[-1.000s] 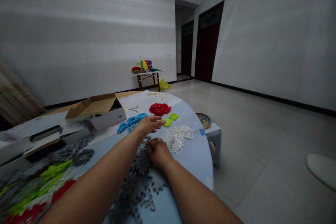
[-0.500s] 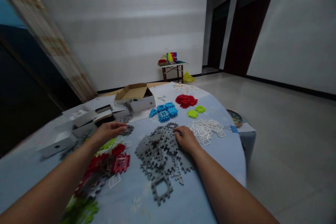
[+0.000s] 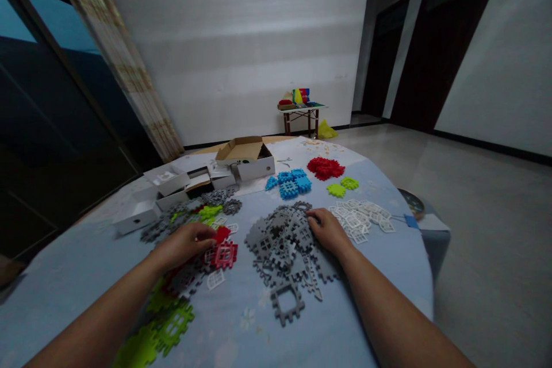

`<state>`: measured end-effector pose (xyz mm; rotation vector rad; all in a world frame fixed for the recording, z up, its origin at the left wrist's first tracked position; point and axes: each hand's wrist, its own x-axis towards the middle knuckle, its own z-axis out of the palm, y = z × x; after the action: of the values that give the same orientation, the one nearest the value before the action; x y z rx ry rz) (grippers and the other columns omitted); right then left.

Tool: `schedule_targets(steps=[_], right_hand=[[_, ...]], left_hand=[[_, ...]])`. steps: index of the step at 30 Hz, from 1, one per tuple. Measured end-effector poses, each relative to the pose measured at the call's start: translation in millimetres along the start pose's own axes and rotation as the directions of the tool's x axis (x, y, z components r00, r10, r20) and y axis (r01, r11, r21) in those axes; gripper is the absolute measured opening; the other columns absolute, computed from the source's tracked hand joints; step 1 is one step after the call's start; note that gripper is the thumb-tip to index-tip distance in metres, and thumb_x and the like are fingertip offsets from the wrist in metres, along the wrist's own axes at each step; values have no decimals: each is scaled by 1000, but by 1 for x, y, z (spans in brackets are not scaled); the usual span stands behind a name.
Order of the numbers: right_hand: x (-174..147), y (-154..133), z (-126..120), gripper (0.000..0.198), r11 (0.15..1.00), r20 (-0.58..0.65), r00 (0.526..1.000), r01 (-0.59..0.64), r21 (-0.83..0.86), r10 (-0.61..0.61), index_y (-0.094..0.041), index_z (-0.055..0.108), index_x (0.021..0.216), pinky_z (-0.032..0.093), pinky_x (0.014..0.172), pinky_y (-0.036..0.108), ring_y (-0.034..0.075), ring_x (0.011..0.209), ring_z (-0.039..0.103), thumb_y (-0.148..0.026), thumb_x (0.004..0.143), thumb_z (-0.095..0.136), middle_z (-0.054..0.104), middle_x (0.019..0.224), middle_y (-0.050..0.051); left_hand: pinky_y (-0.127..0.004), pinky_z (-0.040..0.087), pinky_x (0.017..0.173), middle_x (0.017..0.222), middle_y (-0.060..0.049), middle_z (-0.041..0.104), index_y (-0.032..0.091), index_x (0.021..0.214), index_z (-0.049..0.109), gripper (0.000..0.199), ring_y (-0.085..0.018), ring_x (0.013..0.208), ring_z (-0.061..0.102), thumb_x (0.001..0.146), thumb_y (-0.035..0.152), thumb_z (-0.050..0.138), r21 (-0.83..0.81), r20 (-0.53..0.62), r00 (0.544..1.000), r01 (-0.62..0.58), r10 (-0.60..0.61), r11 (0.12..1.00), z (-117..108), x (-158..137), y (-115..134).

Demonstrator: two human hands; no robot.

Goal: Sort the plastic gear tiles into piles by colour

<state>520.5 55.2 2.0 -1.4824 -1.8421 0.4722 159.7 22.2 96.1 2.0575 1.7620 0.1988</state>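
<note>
My left hand (image 3: 190,244) is over the red plastic interlocking pieces (image 3: 226,255) left of centre, thumb and fingers curled together at a red piece (image 3: 222,234). Its fingertips meet that piece's near edge; the palm hides part of the heap. My right hand (image 3: 328,231) rests against the right side of a pile of grey interlocking pieces (image 3: 276,241), fingers loosely bent and thumb apart from them, with no piece visible in it. A square grey frame piece (image 3: 287,303) lies at the pile's near end. White window-shaped pieces (image 3: 360,218) are spread just right of that hand.
Lime green pieces (image 3: 175,328) lie near my left forearm. Blue pieces (image 3: 288,183), a red pile (image 3: 326,168) and two lime pieces (image 3: 336,190) sit farther back. White boxes (image 3: 138,210) and an opened carton (image 3: 256,169) stand at the back left. A stool (image 3: 435,236) is beyond the right edge.
My left hand has come nearer to me, from beside the grey ring-like piece onto the red pieces. The right hand stays at the grey pile. The view has turned left.
</note>
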Motion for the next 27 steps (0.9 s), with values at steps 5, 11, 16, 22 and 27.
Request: schedule_targets(steps=[5,11,16,22,27], right_hand=[[0,-3,-2,29,1000,4,1000,-15,-6,15,-16,64,103,37,94,32,20,103,54,-25,81,47,63,106,9],[-2,-10,-4,27,1000,-17,1000,-19,-5,18,-17,65,101,37,93,31,20,103,54,-25,82,47,63,105,8],[-2,-10,-4,27,1000,-16,1000,-25,-8,25,-18,65,101,37,94,32,20,103,54,-24,82,47,63,105,8],[-2,-8,-4,27,999,1,999,-41,0,41,-18,64,102,37,93,34,21,105,53,-24,82,48,62,107,8],[-1,-8,-5,27,999,6,999,-35,-4,35,-19,65,102,38,93,34,20,104,54,-24,82,48,63,107,8]], left_hand=[[-31,41,83,104,-6,66,24,98,67,45,-24,95,57,68,54,55,119,25,997,-71,68,990,5,-4,6],[-30,41,77,94,-4,66,23,89,66,32,-22,88,57,67,45,57,138,33,998,-52,48,989,8,-4,12],[-29,42,74,85,-3,65,19,77,62,27,-21,83,57,65,42,58,-31,6,998,-59,59,998,4,-4,16],[-28,41,68,77,-1,66,19,75,63,29,-20,75,58,66,47,58,-107,-49,999,-5,0,994,0,-14,32],[-27,36,60,70,-1,64,19,72,63,20,-18,68,55,65,37,57,24,-39,999,-31,32,999,8,-16,29]])
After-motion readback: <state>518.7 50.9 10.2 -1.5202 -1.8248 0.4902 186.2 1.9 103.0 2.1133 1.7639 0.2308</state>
